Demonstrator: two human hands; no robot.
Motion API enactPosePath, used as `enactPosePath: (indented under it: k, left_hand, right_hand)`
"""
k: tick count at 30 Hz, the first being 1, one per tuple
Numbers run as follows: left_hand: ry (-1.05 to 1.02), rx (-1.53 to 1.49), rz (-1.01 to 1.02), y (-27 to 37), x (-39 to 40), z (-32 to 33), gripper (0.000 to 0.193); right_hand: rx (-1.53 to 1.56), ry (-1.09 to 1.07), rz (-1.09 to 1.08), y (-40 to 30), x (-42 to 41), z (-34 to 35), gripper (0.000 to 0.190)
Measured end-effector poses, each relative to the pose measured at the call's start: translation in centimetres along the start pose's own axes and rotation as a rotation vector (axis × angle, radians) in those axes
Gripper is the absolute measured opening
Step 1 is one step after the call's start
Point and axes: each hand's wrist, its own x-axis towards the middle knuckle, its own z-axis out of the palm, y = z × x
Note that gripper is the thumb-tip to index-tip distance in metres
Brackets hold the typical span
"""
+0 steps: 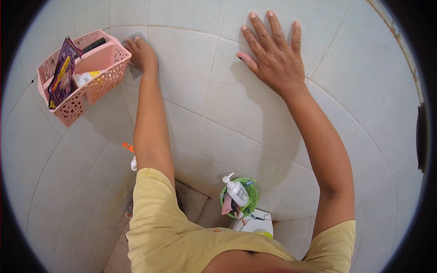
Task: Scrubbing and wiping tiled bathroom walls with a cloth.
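Note:
My left hand (140, 53) presses a grey cloth or scrubbing pad (137, 72) against the white wall tiles (181, 68), close to the corner. Most of the pad is hidden under the fingers. Just left of it, a pink openwork plastic caddy (109, 73) is fixed at the wall, holding purple sachets (62, 73), a white and yellow container (88, 77) and something with a black handle (94, 44). Higher up and to the right, my right hand (276, 56) rests flat on the tiles with fingers spread. Its skin looks wet, with foam on it.
Below stands a green basket (253, 201) with a white pump bottle (238, 192) and small toiletries, above a white lidded surface (252, 221). A tap with an orange handle (128, 147) juts out by my left forearm. A dark object (421, 138) is at the far right.

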Motion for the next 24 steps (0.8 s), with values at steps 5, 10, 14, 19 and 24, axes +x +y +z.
enactPosePath:
  k: [5,10,14,19,24]
  left_hand:
    - [-0.104,-0.203,0.411,9.3,-7.0,-0.4,0.056]
    - [-0.267,-0.126,0.994,11.9,-10.4,-2.1,0.056]
    - [-0.164,-0.087,0.723,8.9,-7.1,-2.0,0.057]
    - [-0.147,-0.114,0.332,12.6,-9.7,-0.6,0.058]
    - [-0.418,-0.245,0.87,17.3,-17.9,-2.4,0.062]
  right_hand:
    - [-0.026,0.009,-0.005,0.5,-0.4,0.3,0.049]
    - [0.023,0.051,-0.002,0.8,-0.6,0.1,0.048]
    - [-0.017,0.044,-0.002,-0.2,-0.1,-0.3,0.048]
    - [0.114,0.004,-0.06,1.2,0.1,0.0,0.062]
    - [0.291,0.158,-0.05,2.6,-1.8,-0.4,0.051]
